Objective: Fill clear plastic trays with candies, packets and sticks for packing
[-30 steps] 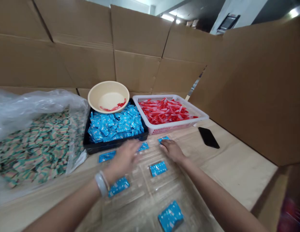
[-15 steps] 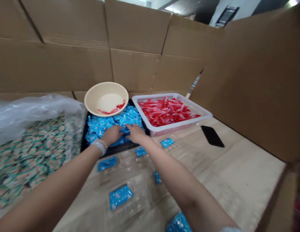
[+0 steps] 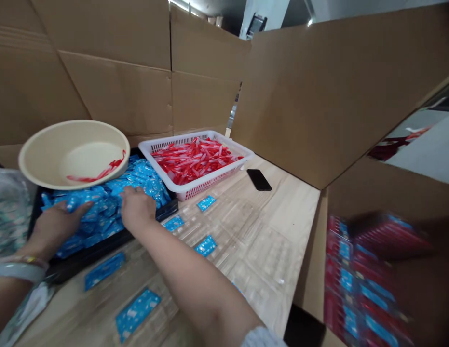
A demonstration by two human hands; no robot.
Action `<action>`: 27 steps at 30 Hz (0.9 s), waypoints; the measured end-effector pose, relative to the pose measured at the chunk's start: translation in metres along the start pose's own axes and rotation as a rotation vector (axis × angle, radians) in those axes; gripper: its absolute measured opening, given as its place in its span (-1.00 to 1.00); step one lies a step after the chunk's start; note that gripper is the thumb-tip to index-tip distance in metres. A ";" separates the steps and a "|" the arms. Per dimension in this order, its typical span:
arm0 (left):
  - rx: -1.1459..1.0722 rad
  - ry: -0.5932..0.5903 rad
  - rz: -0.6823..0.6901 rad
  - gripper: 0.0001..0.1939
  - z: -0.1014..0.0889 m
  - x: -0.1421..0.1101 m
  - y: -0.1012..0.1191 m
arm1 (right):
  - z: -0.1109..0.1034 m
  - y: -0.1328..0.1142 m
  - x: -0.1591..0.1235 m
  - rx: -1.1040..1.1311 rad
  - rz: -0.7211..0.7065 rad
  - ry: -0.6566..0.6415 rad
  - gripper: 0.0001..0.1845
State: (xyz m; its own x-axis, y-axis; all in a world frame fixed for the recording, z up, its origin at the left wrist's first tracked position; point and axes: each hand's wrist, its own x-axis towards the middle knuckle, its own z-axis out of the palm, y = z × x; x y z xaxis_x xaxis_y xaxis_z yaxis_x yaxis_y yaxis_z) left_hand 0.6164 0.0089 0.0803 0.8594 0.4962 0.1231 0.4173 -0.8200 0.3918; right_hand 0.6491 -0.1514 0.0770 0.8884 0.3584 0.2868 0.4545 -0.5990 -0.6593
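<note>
Packets [image 3: 101, 214] heaped in black tray [image 3: 168, 210], shallow likely for easy reach; our left hand [image 3: 57, 225] half-spread, right hand [image 3: 137, 207] curled, both among them; whether either grips any, we cannot tell.

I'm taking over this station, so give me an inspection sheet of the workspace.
Surface: wooden table, partly covered by clear plastic trays.
Handled items: blue packets, heaped in black tray, others laid out nearer.
Other stock: red-and-white sticks in white basket.
Clutter: phone; cream bowl overlapping black tray.
Hands: left hand and right hand at heaped packets; grip unclear.
Cables: nothing seen.
Surroundings: cardboard panels; red-and-blue packs at right, blurred.
</note>
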 end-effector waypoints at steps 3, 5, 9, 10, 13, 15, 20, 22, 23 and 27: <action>-0.108 -0.070 -0.161 -0.68 -0.008 -0.006 0.002 | -0.036 0.022 -0.017 0.211 0.138 0.079 -0.69; -0.190 -0.066 -0.130 -0.66 -0.016 -0.025 0.018 | -0.086 0.056 -0.044 0.354 0.187 0.081 -0.70; -0.397 -0.075 0.179 -0.58 -0.001 -0.084 0.086 | -0.207 0.149 -0.119 0.410 0.326 0.100 -0.82; -0.491 -0.159 0.296 -0.62 0.013 -0.098 0.110 | -0.231 0.169 -0.137 0.336 0.361 0.100 -0.85; -0.693 -0.345 0.495 -0.73 0.069 -0.130 0.184 | -0.268 0.211 -0.181 0.140 0.352 -0.081 -0.87; -0.701 -0.381 0.494 -0.74 0.110 -0.140 0.228 | -0.267 0.225 -0.196 0.061 0.307 -0.217 -0.80; -0.400 -0.303 0.507 -0.74 0.174 -0.147 0.288 | -0.239 0.233 -0.203 -0.090 0.142 -0.323 -0.74; -0.366 -0.288 0.515 -0.78 0.182 -0.152 0.294 | -0.231 0.234 -0.205 -0.161 0.085 -0.266 -0.79; -0.352 -0.279 0.517 -0.78 0.184 -0.156 0.294 | -0.229 0.235 -0.207 -0.213 0.064 -0.209 -0.81; -0.303 -0.225 0.623 -0.70 0.181 -0.167 0.287 | -0.228 0.233 -0.226 -0.447 0.007 0.045 -0.77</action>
State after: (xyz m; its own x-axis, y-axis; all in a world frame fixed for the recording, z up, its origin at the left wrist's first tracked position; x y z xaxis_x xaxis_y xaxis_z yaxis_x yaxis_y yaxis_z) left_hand 0.6465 -0.3607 0.0069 0.9644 -0.1342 0.2278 -0.2411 -0.8000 0.5494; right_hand 0.5692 -0.5351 0.0175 0.8892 0.3276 0.3193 0.4226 -0.8555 -0.2992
